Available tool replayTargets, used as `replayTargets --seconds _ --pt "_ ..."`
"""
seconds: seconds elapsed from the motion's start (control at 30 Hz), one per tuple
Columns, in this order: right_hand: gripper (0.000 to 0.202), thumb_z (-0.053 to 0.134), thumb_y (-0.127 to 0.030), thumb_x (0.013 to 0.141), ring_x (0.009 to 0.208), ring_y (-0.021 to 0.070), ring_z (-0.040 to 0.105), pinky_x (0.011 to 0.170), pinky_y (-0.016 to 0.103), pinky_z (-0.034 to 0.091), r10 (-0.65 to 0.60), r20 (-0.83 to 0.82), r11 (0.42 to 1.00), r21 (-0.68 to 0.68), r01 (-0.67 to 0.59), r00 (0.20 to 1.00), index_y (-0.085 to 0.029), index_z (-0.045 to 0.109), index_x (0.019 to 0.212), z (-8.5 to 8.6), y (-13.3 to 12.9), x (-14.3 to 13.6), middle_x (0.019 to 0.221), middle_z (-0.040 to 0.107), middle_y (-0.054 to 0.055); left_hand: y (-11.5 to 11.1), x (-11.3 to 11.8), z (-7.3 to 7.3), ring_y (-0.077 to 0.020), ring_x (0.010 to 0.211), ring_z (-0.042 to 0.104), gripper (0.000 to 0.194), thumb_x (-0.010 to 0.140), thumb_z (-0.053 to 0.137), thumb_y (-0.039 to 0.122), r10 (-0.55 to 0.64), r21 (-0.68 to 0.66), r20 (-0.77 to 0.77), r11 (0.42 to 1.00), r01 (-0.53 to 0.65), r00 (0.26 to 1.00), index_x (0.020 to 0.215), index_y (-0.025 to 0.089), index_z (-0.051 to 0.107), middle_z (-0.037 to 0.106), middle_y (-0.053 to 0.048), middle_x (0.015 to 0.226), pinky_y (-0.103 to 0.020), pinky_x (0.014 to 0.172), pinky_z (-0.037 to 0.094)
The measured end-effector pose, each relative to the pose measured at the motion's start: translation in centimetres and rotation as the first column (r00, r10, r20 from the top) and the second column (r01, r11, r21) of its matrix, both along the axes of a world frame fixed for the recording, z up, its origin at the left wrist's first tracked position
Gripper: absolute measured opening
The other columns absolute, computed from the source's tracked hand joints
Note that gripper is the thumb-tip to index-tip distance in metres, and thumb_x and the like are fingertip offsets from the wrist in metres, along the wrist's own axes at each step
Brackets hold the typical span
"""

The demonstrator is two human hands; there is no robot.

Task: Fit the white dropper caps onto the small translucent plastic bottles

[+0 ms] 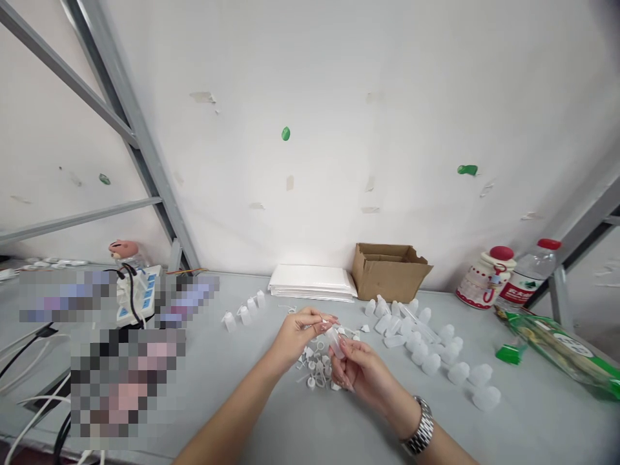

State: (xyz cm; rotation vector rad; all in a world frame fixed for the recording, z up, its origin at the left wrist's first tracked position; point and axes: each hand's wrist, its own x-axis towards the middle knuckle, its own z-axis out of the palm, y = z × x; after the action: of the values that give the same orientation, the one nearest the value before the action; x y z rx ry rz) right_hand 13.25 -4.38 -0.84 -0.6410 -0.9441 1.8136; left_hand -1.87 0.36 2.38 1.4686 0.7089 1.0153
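Bottle [336, 345] slants, upper end leftward — left grip [301, 328], right grip [364, 369] clamped on it.

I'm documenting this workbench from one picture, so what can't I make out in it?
All in the head view:
- Small translucent white plastic bottle: whether it is capped; the left hand covers its top.
- Loose pile of white plastic caps: their number; the right hand hides some.
- Open brown cardboard box: contents; its front wall blocks them.
- Silver metal wristband: any dial; turned away.
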Motion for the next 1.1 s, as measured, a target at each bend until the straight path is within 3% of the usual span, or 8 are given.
replayTargets --seconds 0.13,0.3,0.47,0.77,0.93,1.1 --pt "0.034 0.059 -0.043 0.077 0.035 0.0064 0.042 0.046 0.022 0.033 0.054 -0.070 0.998 -0.031 -0.056 0.996 -0.009 0.062 0.073 0.29 -0.18 0.05 0.045 0.055 0.001 -0.04 0.18 0.02 -0.0234 0.099 0.055 0.024 0.072 0.063 0.036 -0.014 -0.091 0.040 0.996 0.018 0.999 0.084 0.017 0.070 0.064 -0.007 0.091 -0.033 0.090 0.039" --pt "0.038 0.054 -0.045 0.079 0.036 0.0080 0.044 0.043 0.021 0.030 0.030 0.032 0.999 0.010 -0.031 0.999 -0.010 0.061 0.067 0.89 0.02 0.32 0.043 0.055 0.001 -0.08 0.32 0.32 -0.0236 0.095 0.058 0.037 0.076 0.057 0.042 -0.131 -0.236 0.045 0.962 0.138 0.990 0.097 0.013 0.067 0.067 -0.011 0.095 -0.037 0.090 0.039" --pt "0.038 0.056 -0.048 0.077 0.038 0.0079 0.044 0.043 0.020 0.030 -0.019 0.210 1.000 0.000 0.020 0.978 -0.012 0.061 0.064 0.95 -0.09 0.14 0.043 0.054 0.000 0.34 -0.30 0.26 -0.0250 0.093 0.060 0.036 0.068 0.066 0.037 -0.096 -0.223 -0.035 0.971 0.086 0.995 0.095 0.014 0.067 0.069 -0.010 0.090 -0.037 0.088 0.040" --pt "0.039 0.058 -0.050 0.075 0.038 0.0072 0.042 0.044 0.020 0.030 -0.044 0.262 0.999 -0.011 0.049 0.964 -0.012 0.059 0.065 0.83 -0.23 -0.30 0.042 0.052 -0.002 0.42 -0.32 0.23 -0.0251 0.094 0.061 0.040 0.065 0.070 0.033 -0.162 -0.241 0.027 0.957 0.164 0.986 0.100 0.015 0.065 0.068 -0.011 0.092 -0.036 0.086 0.043" --pt "0.041 0.056 -0.053 0.074 0.040 0.0096 0.046 0.045 0.022 0.034 -0.034 0.356 0.999 0.043 0.021 0.934 -0.014 0.056 0.062 0.74 -0.32 -0.51 0.045 0.054 -0.002 0.51 -0.18 0.18 -0.0208 0.080 0.064 0.037 0.062 0.073 0.030 -0.048 -0.275 0.082 0.959 0.069 0.995 0.095 0.013 0.066 0.068 -0.008 0.079 -0.032 0.080 0.045" --pt "0.041 0.054 -0.054 0.075 0.041 0.0109 0.047 0.048 0.024 0.035 -0.035 0.408 0.997 0.076 0.004 0.912 -0.015 0.056 0.062 0.63 -0.39 -0.59 0.044 0.054 -0.002 0.62 -0.35 0.35 -0.0189 0.073 0.064 0.042 0.060 0.075 0.028 0.062 -0.396 0.228 0.918 0.034 0.972 0.099 0.014 0.064 0.067 -0.006 0.078 -0.032 0.078 0.045"
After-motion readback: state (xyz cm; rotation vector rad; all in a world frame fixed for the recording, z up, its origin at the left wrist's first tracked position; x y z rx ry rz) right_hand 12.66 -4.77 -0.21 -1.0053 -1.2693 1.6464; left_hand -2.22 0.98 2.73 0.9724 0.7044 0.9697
